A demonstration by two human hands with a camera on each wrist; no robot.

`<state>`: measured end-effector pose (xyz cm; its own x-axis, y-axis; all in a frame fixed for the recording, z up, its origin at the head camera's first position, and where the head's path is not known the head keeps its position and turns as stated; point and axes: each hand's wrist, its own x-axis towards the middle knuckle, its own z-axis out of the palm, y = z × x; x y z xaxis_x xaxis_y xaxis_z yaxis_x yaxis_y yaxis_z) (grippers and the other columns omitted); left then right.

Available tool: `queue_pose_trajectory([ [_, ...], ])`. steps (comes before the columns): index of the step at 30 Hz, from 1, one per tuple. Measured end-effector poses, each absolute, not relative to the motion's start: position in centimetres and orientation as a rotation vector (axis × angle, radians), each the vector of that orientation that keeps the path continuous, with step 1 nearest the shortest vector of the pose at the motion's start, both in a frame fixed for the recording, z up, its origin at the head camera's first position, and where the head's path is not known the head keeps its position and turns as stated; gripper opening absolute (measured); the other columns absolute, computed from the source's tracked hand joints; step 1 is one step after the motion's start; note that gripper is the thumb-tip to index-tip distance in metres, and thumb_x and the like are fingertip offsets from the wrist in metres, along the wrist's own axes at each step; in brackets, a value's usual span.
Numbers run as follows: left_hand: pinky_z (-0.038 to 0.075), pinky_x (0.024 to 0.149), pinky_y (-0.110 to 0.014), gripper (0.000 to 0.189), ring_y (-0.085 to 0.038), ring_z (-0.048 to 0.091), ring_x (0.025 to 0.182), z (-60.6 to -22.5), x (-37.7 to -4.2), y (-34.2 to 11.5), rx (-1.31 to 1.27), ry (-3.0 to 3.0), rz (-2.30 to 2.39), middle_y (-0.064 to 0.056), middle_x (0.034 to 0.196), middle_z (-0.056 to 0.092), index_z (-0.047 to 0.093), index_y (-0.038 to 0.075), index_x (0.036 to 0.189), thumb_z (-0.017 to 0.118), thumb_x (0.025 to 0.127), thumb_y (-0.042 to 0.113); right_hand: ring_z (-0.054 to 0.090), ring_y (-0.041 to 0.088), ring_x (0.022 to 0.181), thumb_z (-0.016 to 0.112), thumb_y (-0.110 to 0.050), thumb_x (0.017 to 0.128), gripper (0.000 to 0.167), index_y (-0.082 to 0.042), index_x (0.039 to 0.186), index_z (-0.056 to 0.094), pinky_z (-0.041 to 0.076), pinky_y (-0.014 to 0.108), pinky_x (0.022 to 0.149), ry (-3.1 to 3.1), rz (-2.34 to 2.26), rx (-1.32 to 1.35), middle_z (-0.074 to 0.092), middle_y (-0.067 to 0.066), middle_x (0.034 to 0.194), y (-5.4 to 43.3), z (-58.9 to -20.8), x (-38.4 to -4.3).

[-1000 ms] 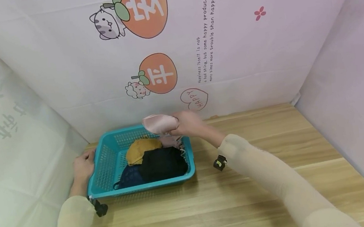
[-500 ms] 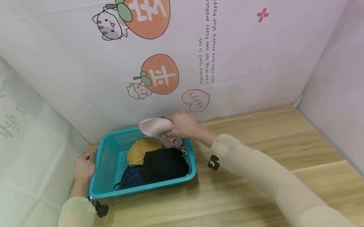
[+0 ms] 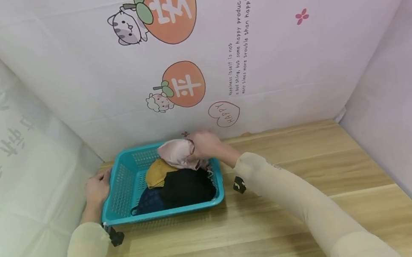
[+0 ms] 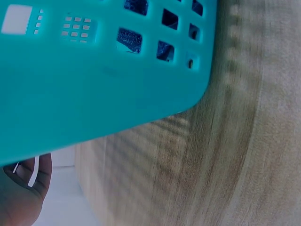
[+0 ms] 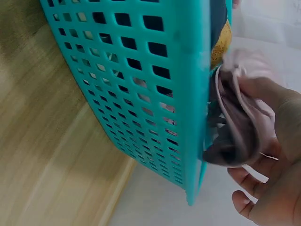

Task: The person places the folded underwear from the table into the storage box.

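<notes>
In the head view a teal plastic basket [image 3: 123,194] with perforated walls stands on the table. My left hand [image 3: 97,188] grips its left rim; in the left wrist view curled fingers [image 4: 43,172] show beside the basket wall. My right hand [image 3: 205,145], over the back right corner, holds a shiny pink bra [image 3: 178,153] with a rounded cup and dark edging. In the right wrist view the thumb presses on the bra [image 5: 249,113], the other fingers spread below it. Inside the basket lie a mustard-yellow bra [image 3: 156,173], a black garment [image 3: 188,187] and a navy dotted one [image 3: 149,200].
The wood-grain table [image 3: 264,228] extends to the right and in front of the basket. Printed white cloth walls [image 3: 280,72] stand behind and at both sides, with the back one close to the basket's rear rim.
My right hand has lowered the pink bra into the basket's back right corner, shifting slightly left; it now covers part of the yellow one. The left hand stays on the rim.
</notes>
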<state>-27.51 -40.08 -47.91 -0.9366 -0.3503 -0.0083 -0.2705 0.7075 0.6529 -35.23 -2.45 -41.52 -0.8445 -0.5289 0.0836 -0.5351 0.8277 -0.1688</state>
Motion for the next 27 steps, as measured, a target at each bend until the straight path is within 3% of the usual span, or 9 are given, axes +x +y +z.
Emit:
queue_pose_trajectory([
  [2, 0.04, 0.106, -0.061, 0.056, -0.047, 0.048, 0.134, -47.7, -27.6, -40.0, 0.507, -2.8, -1.041, -0.024, 0.147, 0.05, 0.049, 0.007, 0.146, 0.027, 0.109, 0.043, 0.055, 0.027, 0.124, 0.078, -0.062, 0.076, 0.083, -0.017, 0.142, 0.056, 0.043, 0.049, 0.107, -2.996, 0.283, 0.863, 0.066, 0.004, 0.131, -2.3, -41.6, -35.2],
  [5, 0.04, 0.106, -0.061, 0.057, -0.047, 0.047, 0.134, -47.5, -27.7, -39.9, 0.507, -2.8, -1.045, -0.024, 0.147, 0.05, 0.049, 0.008, 0.147, 0.026, 0.109, 0.044, 0.052, 0.029, 0.13, 0.077, -0.064, 0.076, 0.089, -0.017, 0.147, 0.05, 0.04, 0.05, 0.11, -3.006, 0.311, 0.853, 0.062, 0.005, 0.139, -2.1, -41.6, -35.1],
  [10, 0.042, 0.105, -0.062, 0.057, -0.048, 0.049, 0.132, -47.2, -27.7, -39.9, 0.501, -2.799, -1.031, -0.025, 0.146, 0.052, 0.049, 0.007, 0.146, 0.027, 0.109, 0.044, 0.051, 0.029, 0.131, 0.076, -0.061, 0.079, 0.083, -0.018, 0.145, 0.053, 0.038, 0.052, 0.111, -2.996, 0.371, 0.844, 0.063, 0.004, 0.139, -1.7, -41.6, -34.9],
  [17, 0.042, 0.103, -0.062, 0.056, -0.048, 0.051, 0.13, -47.2, -27.5, -39.8, 0.466, -2.802, -1.001, -0.026, 0.144, 0.053, 0.05, 0.006, 0.145, 0.027, 0.11, 0.041, 0.052, 0.029, 0.129, 0.071, -0.061, 0.084, 0.075, -0.018, 0.143, 0.055, 0.04, 0.052, 0.11, -2.982, 0.462, 0.837, 0.069, 0.004, 0.127, -1.1, -41.7, -34.7],
  [20, 0.042, 0.104, -0.062, 0.055, -0.048, 0.051, 0.13, -47.3, -27.5, -39.7, 0.462, -2.804, -0.993, -0.026, 0.144, 0.053, 0.05, 0.006, 0.145, 0.027, 0.11, 0.041, 0.057, 0.026, 0.12, 0.07, -0.058, 0.085, 0.07, -0.016, 0.14, 0.059, 0.045, 0.047, 0.104, -2.948, 0.516, 0.86, 0.072, 0.004, 0.117, -0.8, -41.7, -34.6],
  [23, 0.043, 0.102, -0.061, 0.057, -0.048, 0.051, 0.13, -47.4, -27.4, -39.7, 0.469, -2.816, -0.991, -0.026, 0.145, 0.052, 0.049, 0.006, 0.146, 0.025, 0.11, 0.042, 0.06, 0.021, 0.097, 0.071, -0.055, 0.086, 0.06, -0.014, 0.129, 0.064, 0.049, 0.038, 0.085, -2.915, 0.536, 0.888, 0.068, 0.002, 0.093, -0.5, -41.9, -34.7],
  [25, 0.045, 0.099, -0.06, 0.06, -0.047, 0.053, 0.127, -47.5, -27.3, -39.8, 0.469, -2.83, -0.984, -0.027, 0.144, 0.053, 0.049, 0.004, 0.146, 0.023, 0.109, 0.044, 0.055, 0.019, 0.082, 0.071, -0.052, 0.087, 0.051, -0.013, 0.12, 0.067, 0.044, 0.033, 0.072, -2.9, 0.55, 0.902, 0.058, 0.0, 0.078, -0.4, -42.0, -34.7],
  [27, 0.049, 0.089, -0.056, 0.062, -0.045, 0.058, 0.118, -47.6, -27.1, -39.9, 0.471, -2.837, -0.983, -0.028, 0.138, 0.057, 0.051, 0.002, 0.144, 0.022, 0.109, 0.045, 0.051, 0.017, 0.074, 0.071, -0.049, 0.087, 0.045, -0.013, 0.114, 0.068, 0.038, 0.031, 0.066, -2.889, 0.555, 0.908, 0.051, -0.001, 0.073, -0.2, -42.2, -34.7],
])
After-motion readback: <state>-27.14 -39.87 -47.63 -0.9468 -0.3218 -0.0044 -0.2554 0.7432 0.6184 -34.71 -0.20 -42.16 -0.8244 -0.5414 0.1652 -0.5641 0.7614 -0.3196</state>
